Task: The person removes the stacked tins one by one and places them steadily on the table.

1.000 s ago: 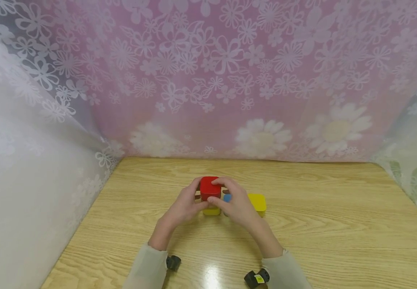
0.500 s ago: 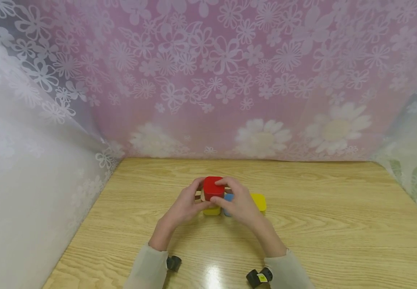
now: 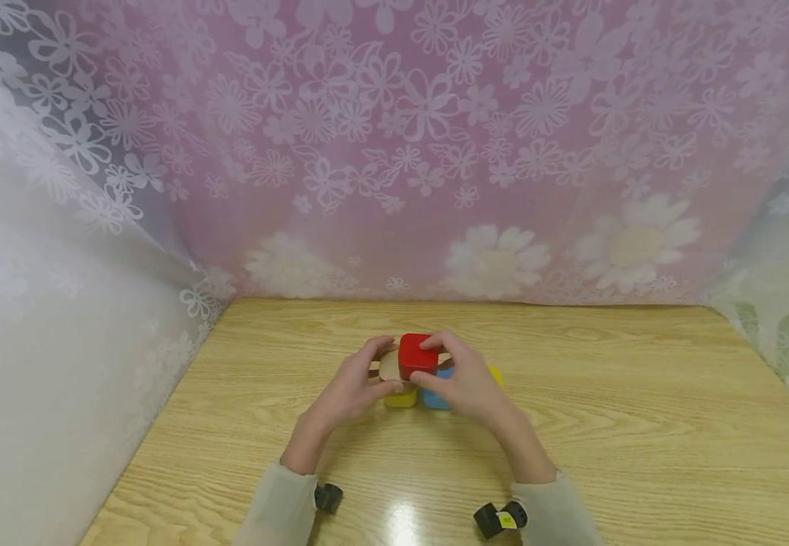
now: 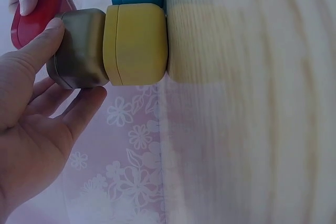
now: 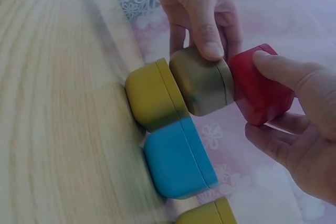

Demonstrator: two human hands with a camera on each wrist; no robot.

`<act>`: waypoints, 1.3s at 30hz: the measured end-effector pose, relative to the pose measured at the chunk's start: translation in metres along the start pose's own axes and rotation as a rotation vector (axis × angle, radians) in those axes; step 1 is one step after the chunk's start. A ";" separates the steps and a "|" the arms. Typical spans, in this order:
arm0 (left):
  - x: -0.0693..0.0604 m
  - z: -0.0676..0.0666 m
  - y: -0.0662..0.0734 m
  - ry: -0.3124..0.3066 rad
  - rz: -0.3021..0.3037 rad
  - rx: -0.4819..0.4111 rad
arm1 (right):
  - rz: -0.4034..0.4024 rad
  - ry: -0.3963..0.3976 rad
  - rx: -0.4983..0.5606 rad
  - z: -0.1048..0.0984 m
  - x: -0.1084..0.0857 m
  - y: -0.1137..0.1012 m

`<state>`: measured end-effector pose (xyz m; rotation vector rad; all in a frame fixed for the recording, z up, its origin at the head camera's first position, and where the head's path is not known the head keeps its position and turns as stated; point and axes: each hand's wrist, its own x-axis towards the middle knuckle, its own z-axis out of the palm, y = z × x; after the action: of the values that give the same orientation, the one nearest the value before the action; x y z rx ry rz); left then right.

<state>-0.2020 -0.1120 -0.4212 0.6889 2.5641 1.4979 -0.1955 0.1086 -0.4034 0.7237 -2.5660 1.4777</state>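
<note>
The right hand (image 3: 466,383) pinches a red rounded box (image 3: 418,355) between thumb and fingers, tilted in the right wrist view (image 5: 262,85). It is at the upper right side of a gold box (image 3: 390,367), which the left hand (image 3: 349,385) grips by its sides. The gold box rests on a yellow box (image 4: 135,44) standing on the table. Beside that yellow box stands a blue box (image 5: 179,158), below the right hand. In the left wrist view, the left hand (image 4: 39,124) has its thumb on the gold box (image 4: 81,48).
A second yellow box (image 3: 496,375) stands right of the blue one, partly hidden by the right hand. The wooden table (image 3: 613,425) meets a pink floral curtain (image 3: 394,152) at its back edge. Pale floral sheets hang at both sides.
The right hand has moved the red box rightward, from above the gold box toward its right side, uncovering part of the gold top. The left hand has stayed almost still.
</note>
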 end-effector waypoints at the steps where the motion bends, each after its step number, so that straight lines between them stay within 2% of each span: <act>1: 0.000 0.000 0.000 0.001 -0.002 0.000 | -0.003 -0.001 0.001 -0.001 -0.001 0.001; 10: 0.000 0.002 -0.001 0.007 0.001 0.019 | 0.012 -0.001 -0.026 -0.019 -0.005 0.004; 25: 0.000 0.002 0.001 0.013 -0.009 0.041 | 0.097 0.036 -0.033 -0.061 -0.017 0.020; 39: -0.001 0.003 0.001 0.019 0.002 0.028 | 0.187 0.054 -0.108 -0.089 -0.028 0.026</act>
<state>-0.2001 -0.1095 -0.4219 0.6838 2.6039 1.4794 -0.1958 0.2039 -0.3859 0.4352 -2.7098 1.3718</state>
